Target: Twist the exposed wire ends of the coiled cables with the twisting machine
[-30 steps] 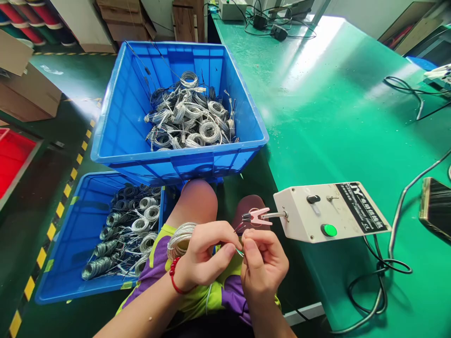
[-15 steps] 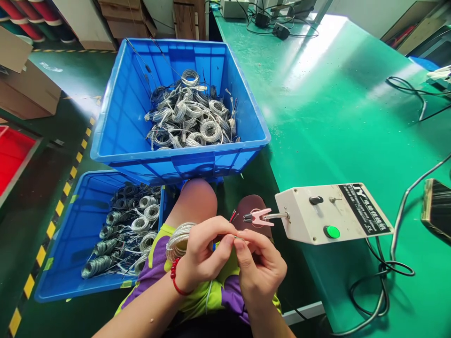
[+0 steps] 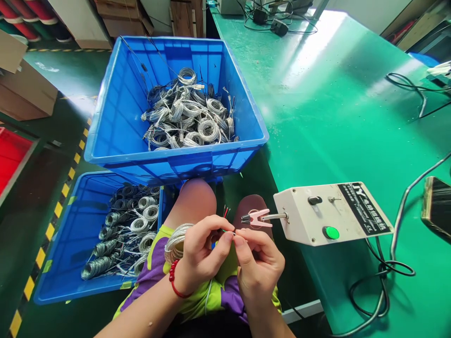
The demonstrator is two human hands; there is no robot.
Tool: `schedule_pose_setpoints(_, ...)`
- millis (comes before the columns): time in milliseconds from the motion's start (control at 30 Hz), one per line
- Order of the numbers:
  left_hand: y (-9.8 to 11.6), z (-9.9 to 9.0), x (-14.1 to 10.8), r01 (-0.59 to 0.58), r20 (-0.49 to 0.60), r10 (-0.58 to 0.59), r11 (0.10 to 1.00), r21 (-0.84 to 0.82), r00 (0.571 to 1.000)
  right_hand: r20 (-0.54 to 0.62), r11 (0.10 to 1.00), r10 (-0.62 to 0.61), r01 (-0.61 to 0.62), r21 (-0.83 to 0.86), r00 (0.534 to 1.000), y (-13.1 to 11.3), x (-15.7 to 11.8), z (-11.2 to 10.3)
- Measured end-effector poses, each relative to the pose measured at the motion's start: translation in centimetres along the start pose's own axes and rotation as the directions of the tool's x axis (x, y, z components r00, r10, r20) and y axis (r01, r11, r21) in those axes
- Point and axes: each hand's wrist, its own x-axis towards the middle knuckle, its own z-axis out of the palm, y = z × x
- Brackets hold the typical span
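My left hand [image 3: 204,249], with a red bead bracelet at its wrist, is closed on the thin wires at the end of a coiled clear-jacketed cable [image 3: 175,244]. The coil hangs beside that hand, over my lap. Red and dark wire ends [image 3: 226,212] stick up past the left fingertips. Thumb and forefinger of my right hand [image 3: 261,263] pinch a thin wire [image 3: 229,231] right beside the left fingertips. Just beyond the hands is a pink clip with black tips [image 3: 257,218], on the shaft of a white control box [image 3: 327,216] with a green button.
A large blue bin [image 3: 176,157] of coiled cables stands ahead. A lower blue bin [image 3: 66,253] with more coils sits at left. On the right, the green table [image 3: 338,131] carries black cords [image 3: 385,272] and a dark gold-edged object [image 3: 437,206].
The fingertips have shifted slightly up and left, and a short piece of wire now shows between them. The red and dark wire ends have moved left and stand more upright.
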Motion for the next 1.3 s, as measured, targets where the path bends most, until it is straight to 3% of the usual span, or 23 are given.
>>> schedule_pose_setpoints(167,-0.2,0.2,-0.3,0.095,-0.045,-0.096,0.995,-0.028,0.994,-0.074,0.996,0.070,-0.065,0.062,0.995,0.6,-0.1,-0.2)
schedule_pose_setpoints(333,-0.2,0.7,0.0,0.165,-0.109,-0.175,0.982,-0.096,0.979,-0.040,0.982,0.057,-0.049,0.185,0.998,1.3,0.6,-0.5)
schedule_pose_setpoints(433,-0.1,1.0,0.2,0.181,-0.103,-0.191,0.979,-0.092,0.976,0.003,0.956,0.110,-0.107,0.272,0.994,1.6,1.7,-0.6)
schedule_pose_setpoints(567,0.0,1.1,0.5,0.182,-0.082,-0.190,0.979,-0.094,0.978,0.090,0.831,0.314,-0.319,0.456,0.945,1.4,2.9,-0.6)
schedule_pose_setpoints(667,0.0,1.2,0.7,0.191,-0.059,-0.197,0.978,-0.086,0.979,0.155,0.748,0.348,-0.373,0.548,0.925,1.4,3.1,-0.7)
schedule_pose_setpoints(1033,-0.4,1.6,0.9,0.175,-0.046,-0.178,0.983,-0.059,0.983,0.120,0.771,0.322,-0.333,0.542,0.939,2.4,2.8,-0.6)
schedule_pose_setpoints(1300,-0.3,1.6,1.0,0.162,-0.046,-0.164,0.986,-0.046,0.985,0.075,0.831,0.335,-0.332,0.446,0.939,2.8,2.6,-0.8)
